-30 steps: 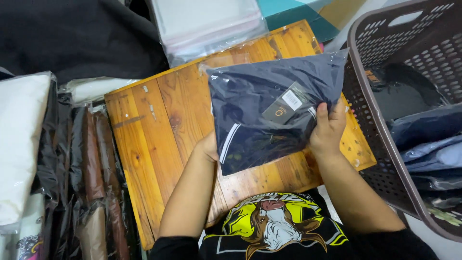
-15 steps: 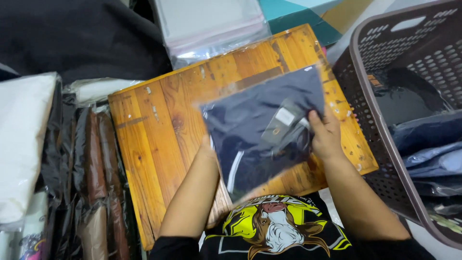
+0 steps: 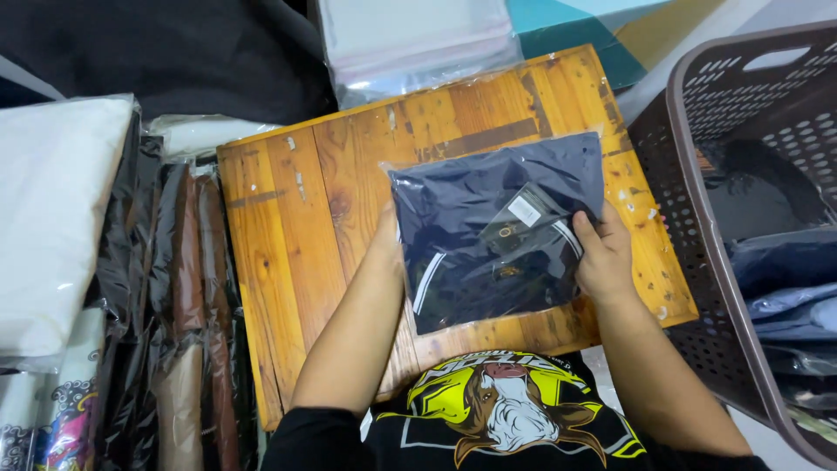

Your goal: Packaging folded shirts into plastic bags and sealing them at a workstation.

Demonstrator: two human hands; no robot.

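Note:
A dark navy folded garment in a clear plastic bag (image 3: 488,231) lies flat on a small wooden table (image 3: 305,227). A dark hang tag with a white label shows through the plastic near its right side. My right hand (image 3: 603,253) grips the bag's right edge, thumb on top. My left hand (image 3: 387,240) is mostly hidden under the bag's left edge and holds it there. My forearms reach in from the bottom of the view.
A dark brown perforated laundry basket (image 3: 697,262) at the right holds more bagged dark garments. A stack of clear plastic bags (image 3: 410,39) lies behind the table. Bagged brown and black garments (image 3: 179,296) and a white bagged bundle (image 3: 52,218) sit at the left.
The bagged garment came down from a raised, tilted hold near the basket and now lies flat on the table, shifted slightly left. Both hands stayed on its edges.

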